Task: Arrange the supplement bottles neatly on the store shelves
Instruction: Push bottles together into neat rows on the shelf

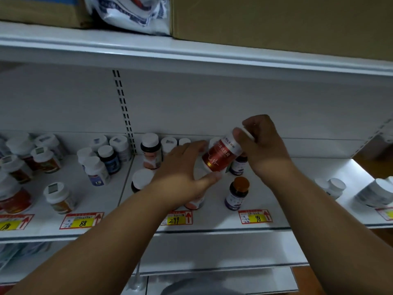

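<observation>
A white bottle with a red label (219,155) is tilted in the air above the middle shelf (276,211). My right hand (263,145) grips its white cap end, and my left hand (182,169) holds its base with thumb and fingers curled round it. Just below stands a dark bottle with an orange cap (237,193), and a purple-labelled bottle (239,166) is partly hidden behind my right hand. A dark bottle with a white cap (150,151) stands left of my left hand. More white-capped bottles stand at the back of the shelf.
Several supplement bottles (95,165) crowd the left shelf section, some out of line. White jars (374,192) lie at the far right. Price tags (254,217) line the shelf edge. Cardboard boxes (276,20) and a bag sit on the shelf above.
</observation>
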The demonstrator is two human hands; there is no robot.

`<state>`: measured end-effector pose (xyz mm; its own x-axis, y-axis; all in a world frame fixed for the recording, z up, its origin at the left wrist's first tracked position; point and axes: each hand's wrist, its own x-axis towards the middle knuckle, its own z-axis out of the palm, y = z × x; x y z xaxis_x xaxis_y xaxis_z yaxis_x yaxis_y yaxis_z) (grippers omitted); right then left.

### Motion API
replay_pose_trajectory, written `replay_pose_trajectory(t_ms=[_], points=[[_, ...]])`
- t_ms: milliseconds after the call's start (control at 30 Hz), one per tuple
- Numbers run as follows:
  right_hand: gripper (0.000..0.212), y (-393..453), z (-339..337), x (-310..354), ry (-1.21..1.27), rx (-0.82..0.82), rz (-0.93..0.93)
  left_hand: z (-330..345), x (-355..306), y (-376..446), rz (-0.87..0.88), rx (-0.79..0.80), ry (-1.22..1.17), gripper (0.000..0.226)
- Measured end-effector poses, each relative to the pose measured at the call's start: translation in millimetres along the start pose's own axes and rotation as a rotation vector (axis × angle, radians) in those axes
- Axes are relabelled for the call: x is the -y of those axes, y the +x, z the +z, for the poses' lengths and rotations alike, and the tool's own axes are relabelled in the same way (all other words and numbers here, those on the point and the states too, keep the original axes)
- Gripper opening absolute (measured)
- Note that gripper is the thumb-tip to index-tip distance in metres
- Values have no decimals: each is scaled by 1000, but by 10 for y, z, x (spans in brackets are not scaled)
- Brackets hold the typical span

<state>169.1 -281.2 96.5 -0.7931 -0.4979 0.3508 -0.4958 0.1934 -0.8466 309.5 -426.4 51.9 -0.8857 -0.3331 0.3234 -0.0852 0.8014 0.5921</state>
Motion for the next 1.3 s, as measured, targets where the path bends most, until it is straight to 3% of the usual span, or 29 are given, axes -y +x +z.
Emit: replay_pose_trajectory(t_ms=[133,233,333,433,700,967,1067,1200,1300], points=[[6,-223,15,215,265,-10,-48,40,-210,-148,-49,-20,-285,66],[13,-344,102,246,322,144,-13,93,-271,-413,-165,-159,-338,58],[26,-482,286,225,369,436,27,167,-264,-773,-325,-357,-234,63],[34,-670,515,276,413,580,-27,214,-249,-1113,-425,-492,-150,65],[35,-1086,1235,608,406,771,-102,-157,83,-1814,-555,-536,-14,72],[35,-1242,2445,1105,231,651,-158,-1117,1243,-2330,-497,-462,-30,72],[36,-1297,2975,1284,157,568,-182,-1608,1692,-2468,-440,-439,105,73],[39,-1317,3517,1427,-35,438,-234,-2105,2137,-2526,-366,-304,247,58],[39,-1241,3792,1441,-238,431,-320,-2296,2407,-2414,-300,-267,403,55]])
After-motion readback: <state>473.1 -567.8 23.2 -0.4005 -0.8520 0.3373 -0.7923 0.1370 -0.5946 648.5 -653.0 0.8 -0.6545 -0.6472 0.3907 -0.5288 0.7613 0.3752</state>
